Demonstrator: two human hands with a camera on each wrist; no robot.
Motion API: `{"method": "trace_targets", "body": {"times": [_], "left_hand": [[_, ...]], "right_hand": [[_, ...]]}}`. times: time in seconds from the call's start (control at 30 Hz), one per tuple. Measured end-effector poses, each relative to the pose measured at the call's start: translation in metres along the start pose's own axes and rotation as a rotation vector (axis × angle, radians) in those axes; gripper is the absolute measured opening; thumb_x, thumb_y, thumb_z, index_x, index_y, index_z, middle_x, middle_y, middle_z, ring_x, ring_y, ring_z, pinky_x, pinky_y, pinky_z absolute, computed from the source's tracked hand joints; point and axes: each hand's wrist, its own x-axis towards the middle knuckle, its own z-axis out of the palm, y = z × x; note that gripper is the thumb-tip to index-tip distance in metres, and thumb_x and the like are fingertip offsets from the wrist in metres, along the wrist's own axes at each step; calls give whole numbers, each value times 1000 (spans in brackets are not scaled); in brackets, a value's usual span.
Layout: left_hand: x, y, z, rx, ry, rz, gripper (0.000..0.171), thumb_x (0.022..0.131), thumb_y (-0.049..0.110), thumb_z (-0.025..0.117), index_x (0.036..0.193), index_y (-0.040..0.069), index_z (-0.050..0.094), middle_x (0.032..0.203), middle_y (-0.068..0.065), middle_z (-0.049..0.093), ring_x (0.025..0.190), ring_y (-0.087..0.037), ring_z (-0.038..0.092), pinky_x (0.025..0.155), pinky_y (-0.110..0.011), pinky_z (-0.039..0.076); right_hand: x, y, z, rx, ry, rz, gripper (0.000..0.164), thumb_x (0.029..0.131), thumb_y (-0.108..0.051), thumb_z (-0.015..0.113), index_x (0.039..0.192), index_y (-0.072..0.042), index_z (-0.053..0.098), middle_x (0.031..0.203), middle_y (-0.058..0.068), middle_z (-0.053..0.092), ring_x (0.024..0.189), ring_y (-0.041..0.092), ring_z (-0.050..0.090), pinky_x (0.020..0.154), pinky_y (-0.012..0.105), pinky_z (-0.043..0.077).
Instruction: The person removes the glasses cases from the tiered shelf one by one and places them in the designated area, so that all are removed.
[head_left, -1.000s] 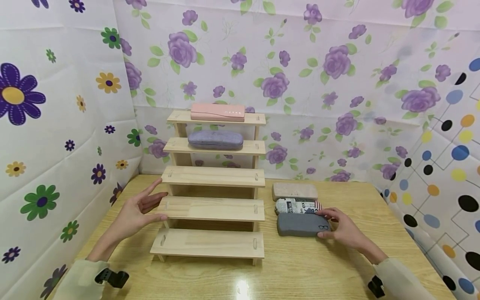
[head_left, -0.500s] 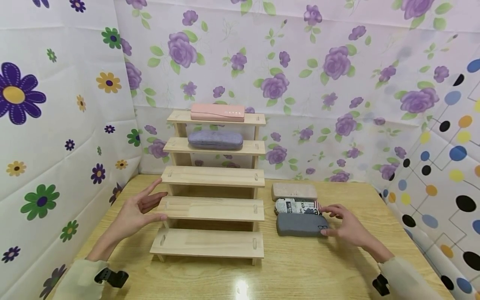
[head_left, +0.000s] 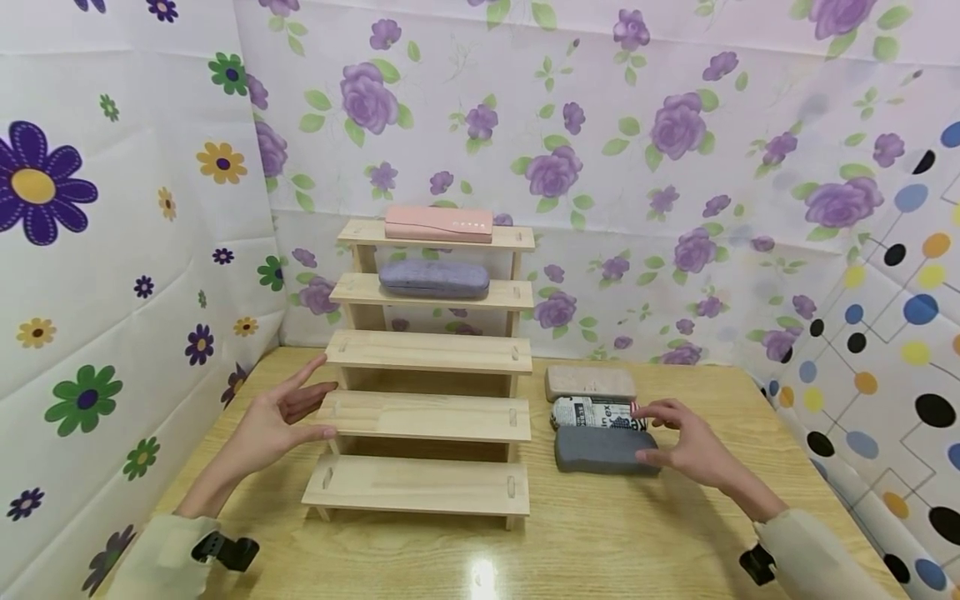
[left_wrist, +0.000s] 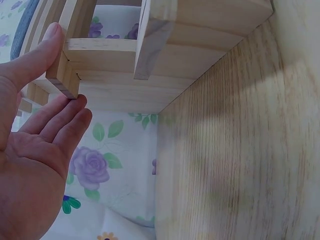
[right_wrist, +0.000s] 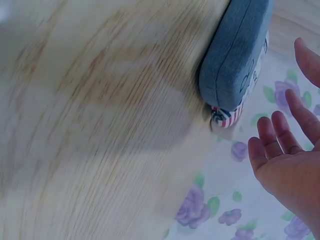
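My left hand (head_left: 266, 429) is at the left end of a stepped wooden display rack (head_left: 416, 486), its fairly straight fingers and thumb touching the board ends; the left wrist view shows the thumb (left_wrist: 44, 52) against one board. On the right, my right hand (head_left: 693, 446) hovers with spread fingers over the right end of a dark grey glasses case (head_left: 600, 450). The right wrist view shows a gap between that hand (right_wrist: 287, 155) and the case (right_wrist: 235, 55). Behind it lie a newsprint-patterned case (head_left: 592, 412) and a beige case (head_left: 588, 382).
A pink case (head_left: 438, 223) lies on the rack's top tier, a purple-grey glasses case (head_left: 433, 279) on the second. The rack stands on a wood-grain table (head_left: 585, 542). Floral cloth (head_left: 600, 275) hangs behind, with patterned cloths at both sides.
My right hand has come off the grey case's right end, first shifting right, then rising slightly with its fingers apart. The cases and my left hand have stayed in place.
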Motion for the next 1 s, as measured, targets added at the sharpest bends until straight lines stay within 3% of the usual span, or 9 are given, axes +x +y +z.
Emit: {"method": "trace_targets", "body": {"times": [0.23,0.5,0.73,0.87,1.0], "left_hand": [[1,1,0,6,-8,-10,103,85,7,89,168,23,30,142,-21,63,135,-41,53,104,-21,50],[0,0,-1,8,-3,-5,103,85,7,90,168,24,31,141,-20,65,135,-27,56,103,-19,50],[0,2,-1,9,3,-4,103,85,6,90,168,24,32,140,-20,65,134,-24,57,103,-20,50],[0,2,-1,6,1,-8,103,85,7,90,168,23,32,140,-21,65,134,-22,57,103,-20,51],[0,3,0,6,-1,-5,103,85,6,90,168,23,32,140,-21,65,134,-27,57,103,-20,51]], "right_hand": [[1,-6,5,-1,7,-13,57,85,-23,92,134,-5,69,134,14,59,117,43,59,104,71,46],[4,-20,8,18,-8,-28,56,86,-24,91,134,-5,68,134,12,59,119,45,58,105,71,45],[7,-34,8,42,-23,-34,57,88,-25,90,137,-10,67,140,14,57,124,48,57,102,70,49],[10,-43,8,32,-12,-34,56,87,-23,91,137,-12,68,140,12,59,123,44,58,100,69,50],[15,-52,8,14,5,-60,56,87,-24,91,137,-11,68,137,8,60,120,38,59,97,66,52]]}}
